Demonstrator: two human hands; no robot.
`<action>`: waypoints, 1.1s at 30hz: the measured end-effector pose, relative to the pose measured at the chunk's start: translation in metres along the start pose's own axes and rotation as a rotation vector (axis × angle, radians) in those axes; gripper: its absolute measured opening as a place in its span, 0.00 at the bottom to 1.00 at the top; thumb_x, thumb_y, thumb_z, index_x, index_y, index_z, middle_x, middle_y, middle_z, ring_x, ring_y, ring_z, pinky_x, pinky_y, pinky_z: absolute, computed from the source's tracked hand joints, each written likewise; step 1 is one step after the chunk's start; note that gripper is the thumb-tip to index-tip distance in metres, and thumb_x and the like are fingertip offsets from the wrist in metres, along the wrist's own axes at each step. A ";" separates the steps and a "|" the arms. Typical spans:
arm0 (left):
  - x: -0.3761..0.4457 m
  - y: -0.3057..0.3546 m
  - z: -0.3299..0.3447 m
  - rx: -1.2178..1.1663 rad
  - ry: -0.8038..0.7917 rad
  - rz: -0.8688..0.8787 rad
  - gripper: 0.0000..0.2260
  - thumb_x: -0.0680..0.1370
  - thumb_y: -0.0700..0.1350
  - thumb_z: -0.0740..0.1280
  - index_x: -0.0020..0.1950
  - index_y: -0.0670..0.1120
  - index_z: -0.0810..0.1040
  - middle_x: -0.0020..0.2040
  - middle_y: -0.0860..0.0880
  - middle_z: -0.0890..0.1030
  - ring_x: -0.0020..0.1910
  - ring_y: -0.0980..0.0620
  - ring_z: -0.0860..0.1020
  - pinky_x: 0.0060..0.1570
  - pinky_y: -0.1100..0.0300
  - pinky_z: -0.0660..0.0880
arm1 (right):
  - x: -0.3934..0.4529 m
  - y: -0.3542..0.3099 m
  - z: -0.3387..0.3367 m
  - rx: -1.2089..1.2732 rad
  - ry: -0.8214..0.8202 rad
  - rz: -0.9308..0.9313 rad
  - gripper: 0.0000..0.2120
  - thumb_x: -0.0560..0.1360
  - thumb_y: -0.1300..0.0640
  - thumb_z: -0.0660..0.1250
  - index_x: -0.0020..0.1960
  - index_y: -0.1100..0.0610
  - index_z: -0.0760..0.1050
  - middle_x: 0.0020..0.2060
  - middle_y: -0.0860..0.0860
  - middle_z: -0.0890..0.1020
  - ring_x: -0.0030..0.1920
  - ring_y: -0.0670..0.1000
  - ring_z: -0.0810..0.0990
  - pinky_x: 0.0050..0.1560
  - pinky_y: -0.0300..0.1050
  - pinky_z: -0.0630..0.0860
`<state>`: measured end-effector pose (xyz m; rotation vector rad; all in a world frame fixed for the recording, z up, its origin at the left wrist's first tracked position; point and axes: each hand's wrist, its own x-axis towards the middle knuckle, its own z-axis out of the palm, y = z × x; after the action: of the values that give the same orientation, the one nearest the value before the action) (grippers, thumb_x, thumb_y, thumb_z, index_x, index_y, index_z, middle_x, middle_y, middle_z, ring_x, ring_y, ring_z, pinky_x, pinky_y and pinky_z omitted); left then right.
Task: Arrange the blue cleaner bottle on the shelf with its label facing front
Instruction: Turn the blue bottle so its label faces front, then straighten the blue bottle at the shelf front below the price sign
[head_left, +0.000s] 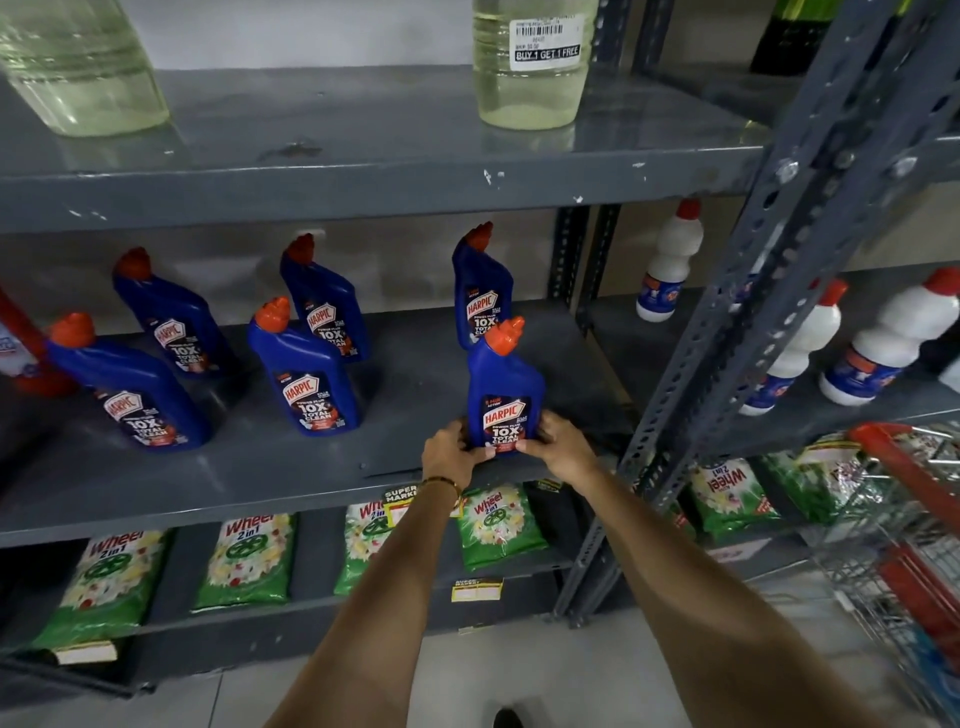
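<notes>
A grey metal shelf (311, 467) runs across the view, its middle tier carrying several blue cleaner bottles with orange caps. On the tier above stand two clear bottles of pale liquid (530, 67), and on the tier below lie green detergent packs (249, 561) in a row. To the right, a neighbouring rack holds white bottles with red caps (883, 343), and a red-handled wire trolley (904, 519) stands at the right edge. Near the front edge of the middle tier, towards its right end, the blue cleaner bottle (504, 384) stands upright with its label turned to the front; another blue bottle (480, 286) stands just behind it. The left hand (452, 452) and the right hand (558, 447) clasp the bottle's base from either side, fingers and thumbs pressed against the lower label. A thin bracelet (444, 486) circles the left wrist.
</notes>
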<state>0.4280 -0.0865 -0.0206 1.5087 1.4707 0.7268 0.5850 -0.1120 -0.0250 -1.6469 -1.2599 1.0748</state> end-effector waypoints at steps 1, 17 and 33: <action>0.001 -0.001 0.000 -0.008 -0.002 -0.005 0.24 0.66 0.37 0.75 0.60 0.38 0.74 0.55 0.37 0.82 0.53 0.41 0.80 0.58 0.44 0.76 | -0.001 0.000 0.000 0.007 0.008 -0.005 0.22 0.70 0.70 0.69 0.62 0.67 0.69 0.61 0.65 0.77 0.62 0.62 0.75 0.66 0.58 0.70; -0.006 -0.003 -0.006 -0.164 -0.008 -0.062 0.27 0.64 0.29 0.73 0.62 0.35 0.71 0.58 0.35 0.79 0.57 0.39 0.78 0.59 0.47 0.75 | -0.009 0.009 0.005 0.105 0.071 -0.029 0.27 0.68 0.73 0.69 0.65 0.67 0.67 0.61 0.61 0.77 0.60 0.55 0.76 0.60 0.46 0.72; -0.015 -0.074 -0.137 -0.098 0.108 -0.040 0.23 0.66 0.38 0.76 0.59 0.38 0.75 0.59 0.39 0.79 0.58 0.43 0.78 0.60 0.53 0.73 | -0.046 -0.017 0.114 -0.049 0.667 0.142 0.15 0.70 0.60 0.71 0.53 0.68 0.75 0.51 0.64 0.81 0.51 0.61 0.79 0.45 0.45 0.71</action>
<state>0.2717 -0.0816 -0.0232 1.3801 1.5184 0.8551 0.4662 -0.1432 -0.0403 -1.9302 -0.7398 0.4925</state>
